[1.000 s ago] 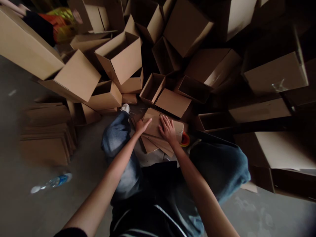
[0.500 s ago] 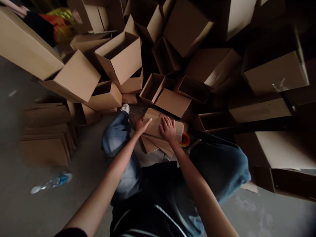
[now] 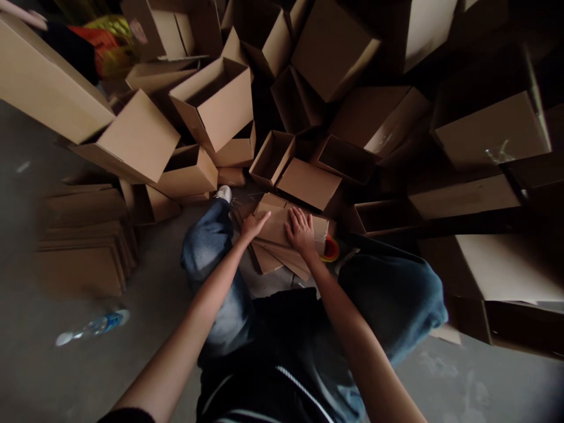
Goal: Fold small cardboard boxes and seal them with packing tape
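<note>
**"How many hands?"**
"Two: a left hand point(image 3: 253, 226) and a right hand point(image 3: 300, 231), both on one flat carton point(image 3: 274, 226)."
**"And nearby?"**
"One orange roll of tape point(image 3: 330, 249) at three o'clock, one plastic bottle point(image 3: 93, 325) at eight, one stack of flattened cardboard point(image 3: 81, 247) at nine."
**"Boxes?"**
"Over a dozen open cardboard boxes point(image 3: 211, 103) from twelve round to three."

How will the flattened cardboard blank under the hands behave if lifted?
The flattened cardboard blank looks thin, so probably light. Its flat panels should stay fairly stiff, but it will likely hinge along its folds.
</note>
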Demonstrator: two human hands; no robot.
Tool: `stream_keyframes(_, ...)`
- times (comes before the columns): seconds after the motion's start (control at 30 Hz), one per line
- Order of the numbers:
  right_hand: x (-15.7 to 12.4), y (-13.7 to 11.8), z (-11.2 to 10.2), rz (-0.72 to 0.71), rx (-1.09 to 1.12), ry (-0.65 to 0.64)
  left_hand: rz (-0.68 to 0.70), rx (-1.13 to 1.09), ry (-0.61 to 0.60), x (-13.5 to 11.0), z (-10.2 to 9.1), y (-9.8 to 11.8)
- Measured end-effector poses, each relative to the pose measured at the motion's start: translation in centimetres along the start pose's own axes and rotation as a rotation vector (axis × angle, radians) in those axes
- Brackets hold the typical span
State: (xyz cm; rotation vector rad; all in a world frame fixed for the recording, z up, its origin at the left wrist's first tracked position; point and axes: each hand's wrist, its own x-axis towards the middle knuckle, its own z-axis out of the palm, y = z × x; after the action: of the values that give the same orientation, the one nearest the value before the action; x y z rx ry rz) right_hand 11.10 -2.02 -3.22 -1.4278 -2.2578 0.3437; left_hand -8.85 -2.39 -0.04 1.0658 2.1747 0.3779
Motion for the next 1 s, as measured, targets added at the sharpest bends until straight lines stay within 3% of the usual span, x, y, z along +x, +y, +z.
stream_keyframes(0.77,-0.01,-0.12,-0.29,0.007,0.008,-0.011,0.022,0.141,0.13,-0.43,0.2,0.29)
stream_keyframes(1.0,0.11,-0.19,-0.26,0.008,0.007,-0.012,0.004,0.121,0.092,-0.61,0.02,0.38)
